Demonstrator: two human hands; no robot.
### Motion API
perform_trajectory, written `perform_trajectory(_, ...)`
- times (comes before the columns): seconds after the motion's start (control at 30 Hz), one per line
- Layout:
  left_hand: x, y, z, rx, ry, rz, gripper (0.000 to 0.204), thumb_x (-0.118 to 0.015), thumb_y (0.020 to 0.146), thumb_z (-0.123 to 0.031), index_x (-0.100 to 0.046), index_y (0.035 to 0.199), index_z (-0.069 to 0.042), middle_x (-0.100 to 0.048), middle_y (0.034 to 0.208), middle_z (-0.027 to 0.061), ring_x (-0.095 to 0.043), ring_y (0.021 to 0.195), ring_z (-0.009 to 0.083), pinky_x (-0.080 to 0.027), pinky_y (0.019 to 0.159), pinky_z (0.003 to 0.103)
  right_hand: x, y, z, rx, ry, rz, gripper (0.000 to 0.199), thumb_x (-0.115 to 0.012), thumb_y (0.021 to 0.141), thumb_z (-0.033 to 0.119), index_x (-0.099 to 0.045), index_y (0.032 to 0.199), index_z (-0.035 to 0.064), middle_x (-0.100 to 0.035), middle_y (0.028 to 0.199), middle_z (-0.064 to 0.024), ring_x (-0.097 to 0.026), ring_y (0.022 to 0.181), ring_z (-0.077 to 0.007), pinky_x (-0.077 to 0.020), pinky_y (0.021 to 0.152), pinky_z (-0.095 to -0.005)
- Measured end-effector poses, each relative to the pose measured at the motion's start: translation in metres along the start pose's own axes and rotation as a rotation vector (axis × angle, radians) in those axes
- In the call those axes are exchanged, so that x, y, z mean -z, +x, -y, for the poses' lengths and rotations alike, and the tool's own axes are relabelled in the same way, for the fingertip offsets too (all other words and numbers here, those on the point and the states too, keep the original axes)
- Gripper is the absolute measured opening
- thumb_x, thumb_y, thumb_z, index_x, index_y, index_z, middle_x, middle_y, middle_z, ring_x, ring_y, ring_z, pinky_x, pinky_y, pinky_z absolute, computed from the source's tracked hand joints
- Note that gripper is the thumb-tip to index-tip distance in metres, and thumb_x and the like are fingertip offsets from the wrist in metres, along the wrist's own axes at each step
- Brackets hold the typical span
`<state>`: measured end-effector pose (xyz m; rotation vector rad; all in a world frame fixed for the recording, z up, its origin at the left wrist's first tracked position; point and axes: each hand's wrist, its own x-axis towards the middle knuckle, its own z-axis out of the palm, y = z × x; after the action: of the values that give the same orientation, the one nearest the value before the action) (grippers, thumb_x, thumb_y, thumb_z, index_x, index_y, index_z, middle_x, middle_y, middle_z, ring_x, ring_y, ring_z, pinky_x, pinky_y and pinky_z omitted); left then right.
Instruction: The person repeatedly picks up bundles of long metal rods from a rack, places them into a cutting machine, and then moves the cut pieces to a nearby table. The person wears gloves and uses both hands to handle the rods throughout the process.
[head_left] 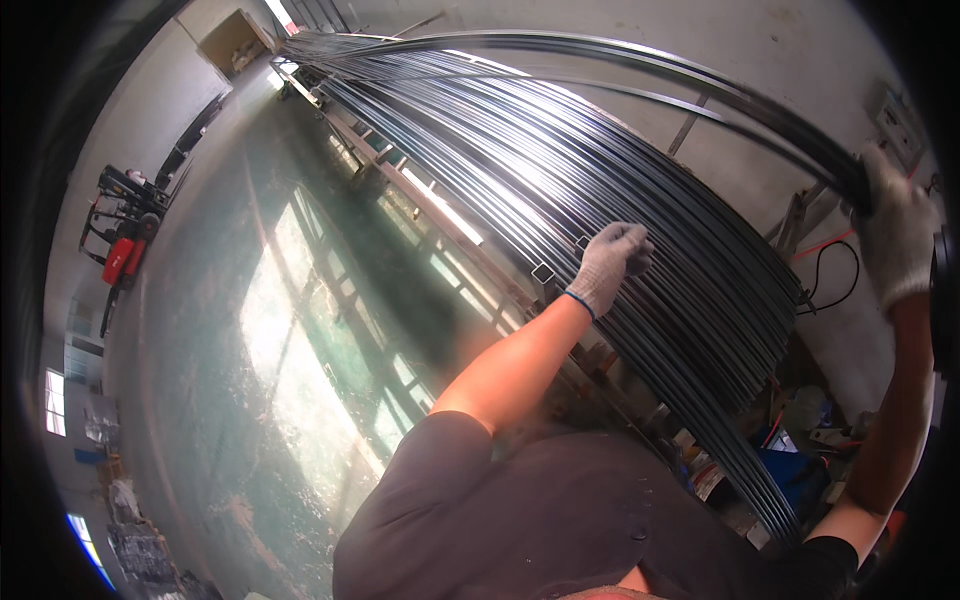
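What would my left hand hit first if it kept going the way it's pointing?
Probably the stack of dark metal tubes: the gloved left hand already rests on its near edge, pointing across it. Depth is hard to judge here.

Glossy green floor mirrors window light; a red forklift stands beside the pale wall.

Tube stack on rack; forklift far left (by wall).

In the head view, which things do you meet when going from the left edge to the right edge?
Red forklift → shiny green floor → left hand in a white glove, resting on the stack of dark metal tubes → right hand, gloved, gripping lifted tubes.
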<state>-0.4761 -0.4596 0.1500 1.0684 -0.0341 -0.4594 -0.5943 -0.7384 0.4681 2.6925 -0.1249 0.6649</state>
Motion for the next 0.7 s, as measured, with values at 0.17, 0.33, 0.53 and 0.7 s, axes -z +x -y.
perform_trajectory(0.17,0.008,0.032,-0.030,-0.001,-0.620,0.095,0.086,-0.073,0.110,-0.062,-0.045,0.150,0.008,-0.060,0.137,0.0240,-0.067,0.115,0.0361,-0.064,0.104,0.055,-0.028,-0.064,0.054,0.005,0.152,0.316,0.035,-0.091,0.089,0.016,-0.066,0.114,0.0110,-0.081,0.103,-0.0205,-0.078,0.106,-0.0471,-0.0625,0.092,-0.0580)
perform_trajectory(0.33,-0.012,0.042,-0.047,0.031,-0.886,0.019,0.056,-0.044,0.124,-0.046,-0.047,0.159,-0.002,-0.054,0.165,0.0232,-0.052,0.153,0.0457,-0.037,0.134,0.071,-0.062,-0.100,0.060,-0.086,0.140,0.480,0.040,-0.090,0.095,0.027,-0.063,0.118,0.0082,-0.083,0.109,-0.0220,-0.079,0.108,-0.0464,-0.0618,0.097,-0.0580)
perform_trajectory(0.53,0.034,0.055,-0.066,-0.084,-0.979,0.042,0.052,-0.046,0.123,-0.054,-0.062,0.135,-0.006,-0.071,0.112,0.0150,-0.069,0.116,0.0400,-0.055,0.116,0.063,-0.076,-0.120,0.068,-0.088,0.176,0.533,0.039,-0.090,0.095,0.029,-0.064,0.116,0.0091,-0.083,0.108,-0.0213,-0.080,0.108,-0.0453,-0.0626,0.097,-0.0571)
perform_trajectory(0.7,0.014,0.104,-0.171,-0.307,-0.812,0.009,0.027,-0.054,0.119,-0.021,-0.064,0.127,0.003,-0.073,0.105,0.0156,-0.074,0.094,0.0297,-0.065,0.095,0.048,-0.013,-0.068,0.058,0.035,0.043,0.190,0.030,-0.088,0.096,0.026,-0.069,0.115,0.0129,-0.082,0.103,-0.0195,-0.081,0.103,-0.0447,-0.0639,0.091,-0.0569)
